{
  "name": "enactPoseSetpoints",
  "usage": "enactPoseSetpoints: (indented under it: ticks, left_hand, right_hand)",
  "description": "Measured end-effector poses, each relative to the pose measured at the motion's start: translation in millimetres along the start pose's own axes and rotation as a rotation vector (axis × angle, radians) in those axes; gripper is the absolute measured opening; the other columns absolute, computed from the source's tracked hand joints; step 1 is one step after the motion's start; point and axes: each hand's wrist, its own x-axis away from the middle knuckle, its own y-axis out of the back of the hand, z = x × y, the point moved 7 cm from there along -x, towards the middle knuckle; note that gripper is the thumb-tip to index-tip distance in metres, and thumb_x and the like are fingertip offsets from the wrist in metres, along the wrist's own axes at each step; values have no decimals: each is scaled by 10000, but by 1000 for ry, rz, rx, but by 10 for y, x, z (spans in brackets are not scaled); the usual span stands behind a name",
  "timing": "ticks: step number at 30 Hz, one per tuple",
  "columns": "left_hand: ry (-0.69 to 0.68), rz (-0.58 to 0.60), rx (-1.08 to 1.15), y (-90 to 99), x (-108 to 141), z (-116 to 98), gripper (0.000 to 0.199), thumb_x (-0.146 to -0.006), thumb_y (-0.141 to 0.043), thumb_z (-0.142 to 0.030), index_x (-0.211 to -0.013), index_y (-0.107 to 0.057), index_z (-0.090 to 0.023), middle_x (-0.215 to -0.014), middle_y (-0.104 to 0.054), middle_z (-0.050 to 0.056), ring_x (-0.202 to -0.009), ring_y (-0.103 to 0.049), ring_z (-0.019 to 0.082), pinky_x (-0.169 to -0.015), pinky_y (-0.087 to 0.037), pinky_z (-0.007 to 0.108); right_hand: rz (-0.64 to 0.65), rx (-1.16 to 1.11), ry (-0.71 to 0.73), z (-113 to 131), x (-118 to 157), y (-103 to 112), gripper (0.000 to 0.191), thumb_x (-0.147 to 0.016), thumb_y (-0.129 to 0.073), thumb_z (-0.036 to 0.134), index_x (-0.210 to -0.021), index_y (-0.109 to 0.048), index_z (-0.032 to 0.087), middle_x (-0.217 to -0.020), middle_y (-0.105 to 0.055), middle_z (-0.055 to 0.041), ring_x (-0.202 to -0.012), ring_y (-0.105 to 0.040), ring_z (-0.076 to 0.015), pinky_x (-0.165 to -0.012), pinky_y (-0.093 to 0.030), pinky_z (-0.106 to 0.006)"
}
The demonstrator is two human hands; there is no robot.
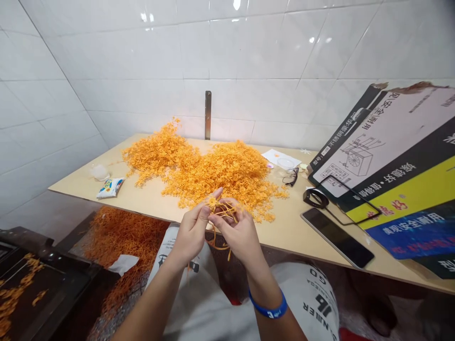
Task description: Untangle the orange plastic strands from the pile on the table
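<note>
Forearms [156, 296] nearest; hands [192, 232] pinching orange strands [228, 211]; dark tray [60, 279] holding orange bits [10, 299].

A phone [337, 238] lies just beside printed cardboard [398, 189].

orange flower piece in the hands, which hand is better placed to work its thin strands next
Probably the right hand: its fingers are at the thin strands, while the left hand is at the flower head, with its thumb beside it.

A blue wristband [269, 311] goes with black-lettered white legwear [300, 289].
</note>
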Motion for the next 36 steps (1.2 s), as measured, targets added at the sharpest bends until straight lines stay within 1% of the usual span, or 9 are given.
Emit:
enactPoseSetpoints:
  ticks: [6,13,16,21,27,29,32,34,36]
  left_hand:
    - [14,9,36,22,21,-26,468,-954,-444,-482,-1247,-650,-180,-1302,-630,104,-1241,-570,249,-1073,-438,380]
    - [86,30,116,2,46,128,563,-903,-483,-572,-1309,-599,-198,-1348,-596,124,-1278,-530,289,-1071,-427,421]
    - [139,49,102,-14,36,144,538,-888,-513,-573,-1195,-668,-160,-1218,-677,138,-1166,-612,290,-985,-488,407]
    - [117,-38,143,32,8,170,409,-854,-588,-534,-805,-725,-152,-878,-739,94,-897,-684,233,-852,-531,339]
    - [276,-346,589,451,-154,451,287,-880,-599,-383,-693,-570,-167,-417,-365,-87,-387,-415,64,-560,-494,203]
    - [203,-409,465,656,-312,400,304,-918,-530,-405,-721,-555,-175,-416,-296,-99,-373,-359,65,-517,-463,187]
    - [70,-402,-166,842,-624,248,287,-927,-485,-415,-881,-623,-168,-533,-484,-33,-504,-506,119,-601,-507,252]
    - [49,-302,-636,830,-850,239,361,-912,-501,-406,-1140,-612,-149,-800,-655,73,-772,-639,206,-801,-526,365]
    - [69,-186,-942,807,-1029,322,566,-890,-529,-437,-1358,-484,-120,-1183,-625,192,-1137,-580,316,-1000,-428,483]
  right_hand:
    - [173,223,48,-17,49,-78,211,-907,-524,315,-800,-624,163,-698,-622,-25,-648,-574,-154,-618,-461,-263]
    - [203,230,65,-46,27,-126,224,-919,-481,283,-750,-578,173,-700,-610,-14,-650,-555,-146,-601,-429,-247]
    - [235,265,113,-35,4,-178,197,-915,-480,248,-780,-604,176,-770,-650,-29,-746,-605,-170,-692,-459,-269]
    - [276,361,151,-75,-21,-228,301,-919,-470,262,-634,-531,190,-588,-551,-1,-582,-506,-149,-620,-410,-280]
    - [370,169,202,9,43,-191,454,-943,-449,421,-562,-325,205,-550,-324,35,-524,-327,-109,-523,-286,-257]
    - [324,37,135,-27,12,-117,462,-933,-467,474,-578,-360,198,-553,-316,41,-515,-302,-97,-493,-250,-247]
    - [211,-194,-36,-165,-75,-11,423,-872,-554,542,-655,-490,184,-507,-273,79,-452,-225,-70,-435,-181,-221]
    - [167,-340,-152,-248,-114,19,403,-808,-631,562,-712,-532,183,-482,-270,100,-416,-165,-51,-402,-126,-201]
    - [129,-441,-216,-267,-132,47,407,-754,-692,559,-721,-540,184,-479,-330,95,-401,-172,-39,-386,-123,-182]
